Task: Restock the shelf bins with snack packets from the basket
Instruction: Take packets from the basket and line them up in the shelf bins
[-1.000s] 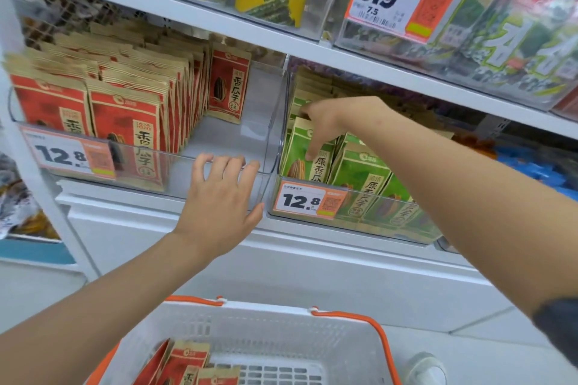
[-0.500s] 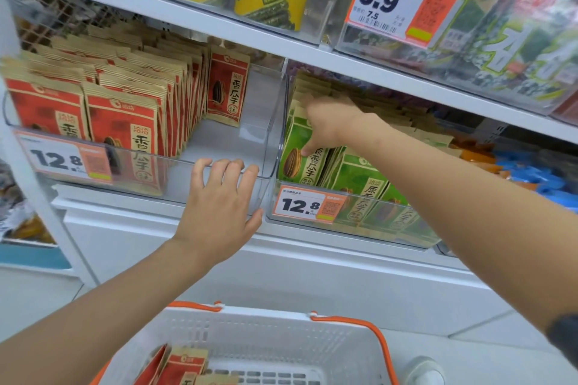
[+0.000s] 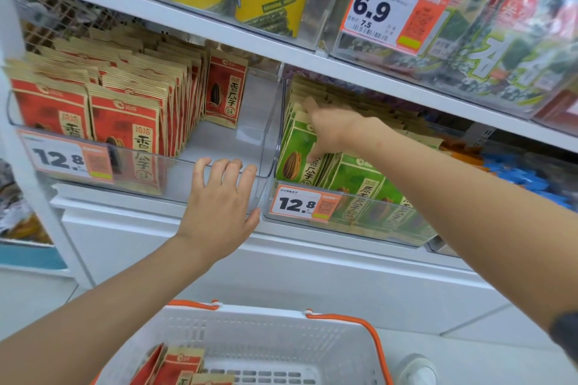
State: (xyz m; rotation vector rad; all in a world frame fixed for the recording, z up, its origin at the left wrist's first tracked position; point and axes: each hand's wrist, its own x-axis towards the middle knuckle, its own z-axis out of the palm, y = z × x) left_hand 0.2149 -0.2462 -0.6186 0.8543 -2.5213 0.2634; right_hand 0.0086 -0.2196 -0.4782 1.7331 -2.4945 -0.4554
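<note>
The left hand [image 3: 219, 206] is laid flat, released, against the front wall of the clear plastic bin [image 3: 250, 122] of red sunflower-seed packets [image 3: 125, 125]. The front green sunflower-seed packets [image 3: 297, 153] in the adjacent clear bin [image 3: 344, 226] are grasped by the right hand [image 3: 334, 131], thumb in front. Spare red packets [image 3: 181, 367] are located below in the white plastic basket [image 3: 281, 341].

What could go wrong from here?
The front green seed packets lean under the right hand; they may tip over the low bin front.
The lone red packet in the gap may fall flat.
The left hand on the front wall of the clear bin could drag it off the shelf.
</note>
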